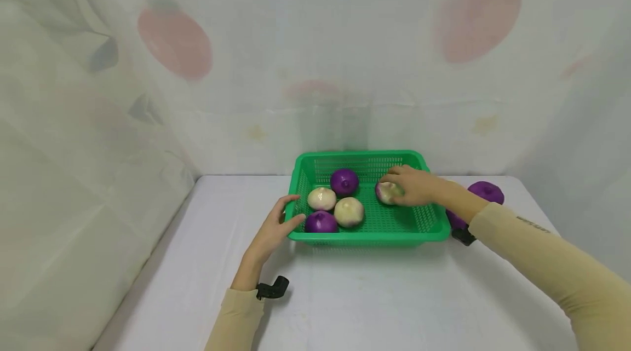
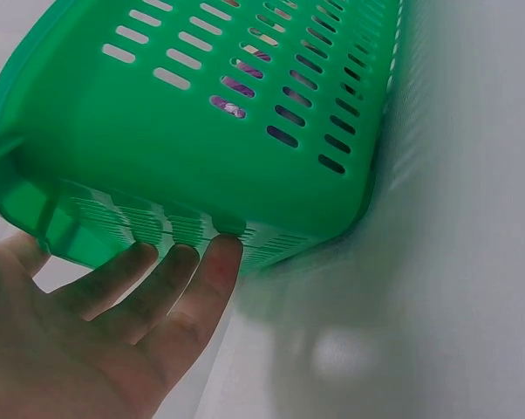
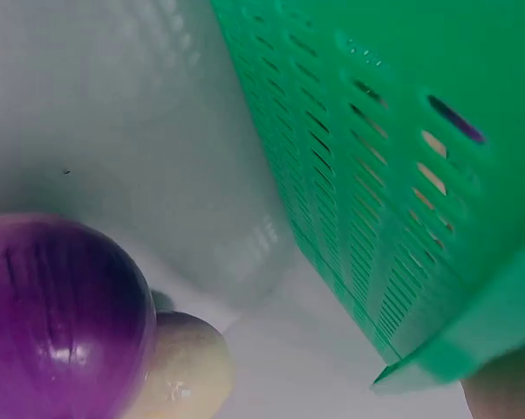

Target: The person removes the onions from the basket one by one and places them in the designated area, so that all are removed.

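A green plastic basket [image 1: 367, 237] with slotted walls stands toward the far side of the table. My left hand [image 1: 268, 230] holds its left end, thumb and index finger over the rim and the other fingertips against the slotted outer wall. Inside the right part of the basket, my right hand [image 1: 416, 186] grips a pale turnip [image 1: 386, 192] tinged with purple. Toward the basket's left end lie a purple onion [image 1: 344, 182], another purple onion [image 1: 321, 222], a white turnip [image 1: 322, 199] and a pale turnip [image 1: 349, 212]. The right wrist view misses most of the right hand.
Beyond the basket's right end, a purple onion [image 1: 485, 191] sits on the white tabletop [image 1: 355, 301], partly behind the right forearm. Up close in the right wrist view, a purple onion [image 3: 62, 323] sits beside a pale turnip [image 3: 188, 371]. A printed curtain [image 1: 315, 39] hangs behind the table.
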`<state>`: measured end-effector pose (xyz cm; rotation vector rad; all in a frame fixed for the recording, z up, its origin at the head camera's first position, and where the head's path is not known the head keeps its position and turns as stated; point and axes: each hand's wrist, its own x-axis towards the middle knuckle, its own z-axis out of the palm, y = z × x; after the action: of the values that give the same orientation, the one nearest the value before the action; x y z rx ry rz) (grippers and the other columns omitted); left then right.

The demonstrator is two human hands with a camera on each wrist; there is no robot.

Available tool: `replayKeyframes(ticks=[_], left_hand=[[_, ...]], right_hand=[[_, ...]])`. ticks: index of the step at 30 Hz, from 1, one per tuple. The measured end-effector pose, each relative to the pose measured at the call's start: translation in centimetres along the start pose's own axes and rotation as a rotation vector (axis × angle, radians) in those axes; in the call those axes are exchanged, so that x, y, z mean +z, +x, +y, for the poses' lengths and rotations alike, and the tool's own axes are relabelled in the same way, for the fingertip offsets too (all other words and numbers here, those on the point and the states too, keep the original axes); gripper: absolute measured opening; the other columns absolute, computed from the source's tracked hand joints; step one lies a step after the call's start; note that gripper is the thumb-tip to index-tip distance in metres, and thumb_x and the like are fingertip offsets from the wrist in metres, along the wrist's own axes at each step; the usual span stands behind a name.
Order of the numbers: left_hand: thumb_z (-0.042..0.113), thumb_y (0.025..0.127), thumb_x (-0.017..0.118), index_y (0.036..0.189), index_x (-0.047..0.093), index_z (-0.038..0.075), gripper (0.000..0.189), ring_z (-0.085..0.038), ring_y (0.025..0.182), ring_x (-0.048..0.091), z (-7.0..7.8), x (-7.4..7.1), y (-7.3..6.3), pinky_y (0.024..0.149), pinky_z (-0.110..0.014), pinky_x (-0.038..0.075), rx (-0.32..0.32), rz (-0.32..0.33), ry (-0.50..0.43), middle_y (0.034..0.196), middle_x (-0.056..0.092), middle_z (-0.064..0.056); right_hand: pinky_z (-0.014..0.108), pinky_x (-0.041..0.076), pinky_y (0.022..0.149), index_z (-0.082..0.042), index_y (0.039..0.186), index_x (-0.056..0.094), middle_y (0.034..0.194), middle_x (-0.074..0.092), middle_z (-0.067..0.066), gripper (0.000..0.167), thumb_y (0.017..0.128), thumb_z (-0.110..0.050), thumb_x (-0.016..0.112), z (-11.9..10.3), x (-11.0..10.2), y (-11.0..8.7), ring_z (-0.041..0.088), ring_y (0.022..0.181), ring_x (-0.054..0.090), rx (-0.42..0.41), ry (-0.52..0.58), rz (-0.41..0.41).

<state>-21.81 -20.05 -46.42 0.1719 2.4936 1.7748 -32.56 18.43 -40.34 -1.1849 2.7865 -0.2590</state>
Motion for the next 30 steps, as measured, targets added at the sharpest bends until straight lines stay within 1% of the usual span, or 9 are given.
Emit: replayKeyframes(ticks=[5, 8, 11, 16, 18, 23, 30], left_hand=[[0.033, 0.1, 0.067, 0.148, 0.044, 0.031, 0.054, -0.044, 0.145, 0.034, -0.1, 0.1, 0.0, 0.109, -0.068, 0.032, -0.002, -0.003, 0.003, 0.163, 0.029, -0.007], [0.033, 0.1, 0.067, 0.147, 0.044, 0.032, 0.053, -0.044, 0.145, 0.034, -0.2, 0.1, 0.0, 0.109, -0.068, 0.031, 0.001, -0.001, 0.004, 0.163, 0.03, -0.006], [0.036, 0.099, 0.068, 0.148, 0.045, 0.031, 0.054, -0.043, 0.145, 0.034, -0.2, 0.1, 0.0, 0.11, -0.067, 0.031, 0.003, -0.002, 0.002, 0.162, 0.031, -0.006], [0.04, 0.098, 0.069, 0.15, 0.043, 0.026, 0.06, -0.041, 0.144, 0.037, -0.1, 0.1, 0.0, 0.11, -0.066, 0.033, 0.006, -0.011, 0.001, 0.161, 0.032, -0.006], [0.038, 0.098, 0.069, 0.15, 0.044, 0.025, 0.059, -0.041, 0.144, 0.037, -0.1, 0.1, 0.0, 0.109, -0.066, 0.033, 0.008, -0.01, -0.002, 0.161, 0.033, -0.006], [0.035, 0.099, 0.068, 0.148, 0.045, 0.028, 0.055, -0.043, 0.146, 0.032, 0.0, 0.3, 0.2, 0.111, -0.067, 0.029, 0.015, -0.013, 0.001, 0.161, 0.031, -0.005], [0.038, 0.098, 0.069, 0.151, 0.044, 0.024, 0.06, -0.044, 0.147, 0.03, 0.1, 0.6, 0.4, 0.111, -0.067, 0.028, 0.014, -0.016, 0.013, 0.161, 0.031, -0.005]], right_hand=[[0.068, 0.041, 0.101, -0.01, 0.141, 0.058, 0.143, 0.051, 0.021, 0.051, 0.095, -0.028, 0.069, 0.3, 0.6, 0.4, 0.047, 0.133, 0.045, 0.006, -0.018, -0.033], [0.068, 0.042, 0.1, -0.01, 0.142, 0.057, 0.145, 0.049, 0.023, 0.053, 0.094, -0.029, 0.069, 0.3, 1.0, 0.7, 0.049, 0.134, 0.044, 0.003, -0.038, -0.062], [0.068, 0.042, 0.1, -0.011, 0.143, 0.056, 0.147, 0.047, 0.024, 0.054, 0.094, -0.029, 0.07, 0.3, 1.3, 0.8, 0.05, 0.135, 0.042, 0.011, -0.033, -0.09], [0.068, 0.043, 0.1, -0.013, 0.141, 0.058, 0.144, 0.049, 0.02, 0.054, 0.092, -0.026, 0.074, 0.3, 1.5, 1.0, 0.049, 0.134, 0.043, 0.031, 0.006, -0.093], [0.066, 0.045, 0.097, -0.013, 0.14, 0.059, 0.142, 0.048, 0.019, 0.054, 0.09, -0.026, 0.076, 0.3, 1.7, 1.0, 0.047, 0.133, 0.044, 0.033, 0.018, -0.087], [0.062, 0.051, 0.089, -0.014, 0.137, 0.062, 0.143, 0.045, 0.02, 0.054, 0.087, -0.022, 0.078, 0.4, 2.0, 0.9, 0.045, 0.13, 0.043, 0.035, 0.043, -0.085], [0.054, 0.053, 0.082, -0.019, 0.133, 0.064, 0.141, 0.045, 0.015, 0.051, 0.085, -0.021, 0.08, 0.3, 2.0, 0.4, 0.038, 0.124, 0.043, 0.057, 0.067, -0.102]])
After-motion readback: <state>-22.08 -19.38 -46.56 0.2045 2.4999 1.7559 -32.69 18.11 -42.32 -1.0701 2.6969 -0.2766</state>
